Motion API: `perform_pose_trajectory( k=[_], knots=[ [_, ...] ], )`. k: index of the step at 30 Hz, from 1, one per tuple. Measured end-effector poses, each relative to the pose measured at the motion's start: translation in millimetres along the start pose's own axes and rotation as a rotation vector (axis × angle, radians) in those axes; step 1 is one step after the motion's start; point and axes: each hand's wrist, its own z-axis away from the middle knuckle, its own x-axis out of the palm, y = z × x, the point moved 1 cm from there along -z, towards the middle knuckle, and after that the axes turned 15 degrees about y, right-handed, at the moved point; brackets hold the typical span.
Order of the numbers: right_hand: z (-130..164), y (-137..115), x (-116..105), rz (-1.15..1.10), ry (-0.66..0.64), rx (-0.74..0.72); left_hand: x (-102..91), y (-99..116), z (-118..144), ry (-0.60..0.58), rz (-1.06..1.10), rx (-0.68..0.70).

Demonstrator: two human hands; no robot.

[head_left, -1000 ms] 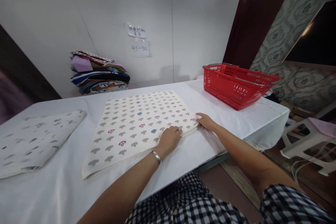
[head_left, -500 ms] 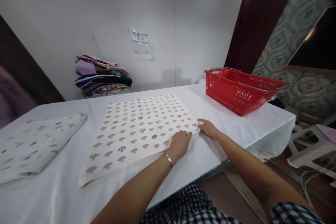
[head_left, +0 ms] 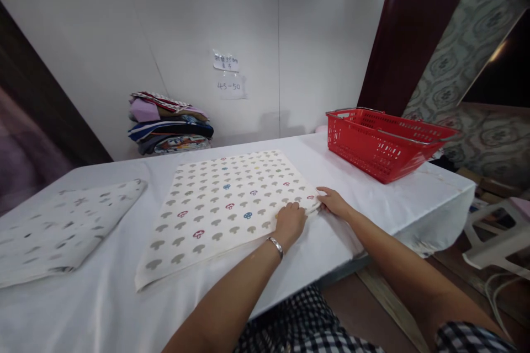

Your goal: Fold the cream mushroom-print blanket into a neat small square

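A folded white cloth (head_left: 232,198) printed with grey, red and blue mushrooms lies flat in front of me. My left hand (head_left: 291,222), with a silver bracelet at the wrist, has its fingers curled over the near edge close to the right corner. At that corner, my right hand (head_left: 333,202) grips the layered edge between thumb and fingers; the thumb is partly hidden. The layers bulge slightly between the two hands. Farther left lies another folded white cloth (head_left: 70,226) with small dark marks.
A white-covered table (head_left: 351,215) carries both cloths. On its right side stands a red plastic basket (head_left: 368,149) with metal handles. A stack of folded fabrics (head_left: 169,124) rests against the back wall below paper notes (head_left: 229,86). A white plastic stool (head_left: 497,231) stands to the right.
My view has turned slightly left, so everything sits a little farther right. Both hands stay at the right corner of the mushroom-print cloth, with hardly any movement.
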Motion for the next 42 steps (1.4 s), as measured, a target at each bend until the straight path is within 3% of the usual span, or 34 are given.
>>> perform_pose_trajectory(
  k=[7,11,19,22,25,27,29,35,42],
  knots=[
    [-1.3,2.9,-0.6,0.038,0.001,-0.031,3.4,1.2,-1.6,0.000,-0.033,0.067],
    [-1.8,6.3,-0.2,0.165,0.006,-0.153,6.8,0.8,1.0,0.003,-0.037,0.122],
    [2.2,5.0,-3.1,0.413,0.072,-0.343,1.1,1.2,10.6,0.028,-0.001,0.078],
    [14.3,-0.9,-4.6,0.550,0.172,-0.489,-5.1,-1.4,18.2,0.051,0.047,0.092],
    [32.5,-6.8,-0.8,0.552,0.240,-0.795,-10.2,-6.8,25.7,0.052,0.062,0.093],
    [43.7,-7.6,4.4,0.481,0.146,-0.999,-14.0,-12.1,30.6,0.052,0.050,0.084],
    [50.7,-5.0,8.6,0.422,0.024,-1.106,-19.5,-18.9,35.9,0.055,0.039,0.075],
    [53.7,3.4,10.0,0.333,-0.068,-1.112,-42.0,-45.7,56.3,0.007,0.002,0.030],
    [66.0,-19.9,29.0,0.353,-0.191,-1.166,-49.5,-69.4,73.1,0.062,0.029,-0.011]
  ],
)
